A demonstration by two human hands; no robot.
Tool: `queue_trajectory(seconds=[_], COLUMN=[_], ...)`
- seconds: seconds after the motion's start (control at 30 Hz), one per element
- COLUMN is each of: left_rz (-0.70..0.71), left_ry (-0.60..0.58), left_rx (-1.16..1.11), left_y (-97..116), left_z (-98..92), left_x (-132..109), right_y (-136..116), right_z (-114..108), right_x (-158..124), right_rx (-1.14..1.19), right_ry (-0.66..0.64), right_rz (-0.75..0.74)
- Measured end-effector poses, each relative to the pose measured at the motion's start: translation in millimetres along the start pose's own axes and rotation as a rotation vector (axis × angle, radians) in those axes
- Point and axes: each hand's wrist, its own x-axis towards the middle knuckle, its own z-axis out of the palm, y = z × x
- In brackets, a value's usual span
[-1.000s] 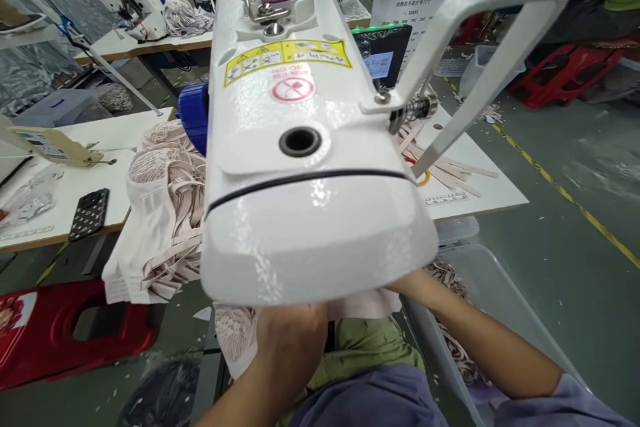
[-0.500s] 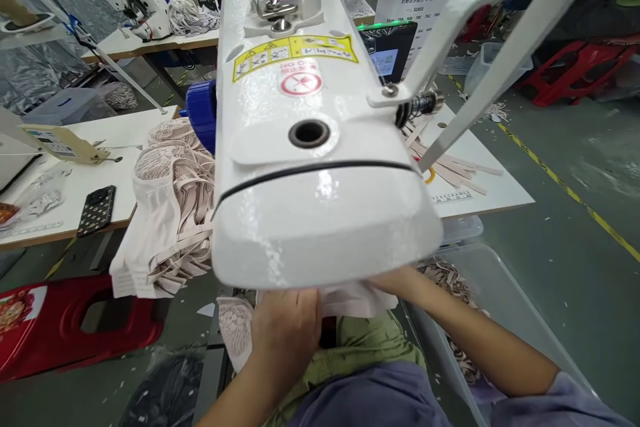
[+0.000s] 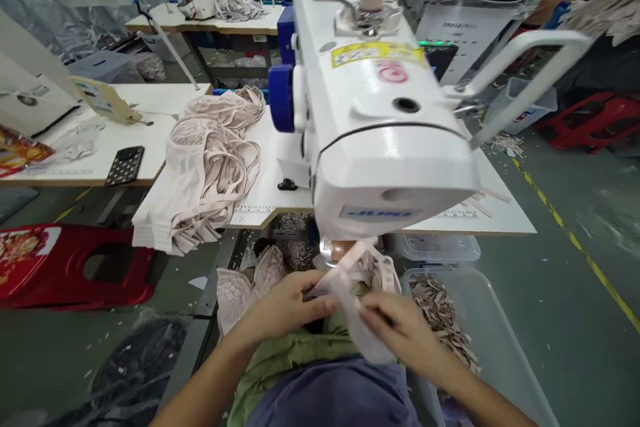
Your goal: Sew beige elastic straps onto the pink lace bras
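Note:
Between my two hands, just below the head of the white sewing machine [image 3: 395,167], is a pale pink bra [image 3: 357,320]. My left hand [image 3: 295,303] pinches its fabric from the left, thumb against fingers. On the other side, my right hand [image 3: 395,320] is closed on the thin band, slightly blurred by motion. A strap of the bra rises toward the machine's needle end. Lace cups [image 3: 235,297] hang to the left of my left hand, over my lap. Whether they belong to the same bra I cannot tell.
A pile of pale pink bras [image 3: 200,167] lies on the table left of the machine. A clear bin [image 3: 500,333] with fabric scraps stands at my right. On the left are a red stool [image 3: 115,267] and a phone [image 3: 125,165] on the neighbouring table.
The head view has shifted, so the machine appears farther right and more of its front shows. Both hands have come out from beneath the machine head toward my lap with the bra.

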Motion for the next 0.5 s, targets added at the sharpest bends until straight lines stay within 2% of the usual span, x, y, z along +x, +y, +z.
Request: queue_trajectory(seconds=[0.07, 0.13, 0.27, 0.33, 0.37, 0.43, 0.5], left_rz=[-0.024, -0.064, -0.128, -0.162, -0.175, -0.194, -0.203], left_ry=[-0.034, 0.064, 0.312, 0.389, 0.401, 0.354, 0.301], left_rx=[-0.153, -0.219, -0.07, 0.066, 0.122, 0.186, 0.229], left_y=[0.8, -1.0, -12.5, -17.7, -19.8, -24.2, -31.2], left_z=[4.0, 2.3, -18.5, -32.0, -38.2, -48.0, -53.0], left_x=[-8.3, -21.3, -52.0, -63.3, -67.0, -70.4, -69.9], right_y=[-17.3, -26.2, -19.1, -11.1, -7.2, 0.9, 10.4], right_z=[7.2, 17.3, 56.9, 83.6, 96.4, 117.3, 130.2], right_x=[-10.1, -6.1, 37.4, 64.4, 76.1, 92.7, 98.9], right_rx=[0.102, 0.213, 0.323, 0.475, 0.598, 0.861, 1.032], right_ry=[-0.058, -0.062, -0.138, -0.181, -0.205, -0.244, -0.213], right_rz=[0.028, 0.1, 0.124, 0.134, 0.17, 0.302, 0.458])
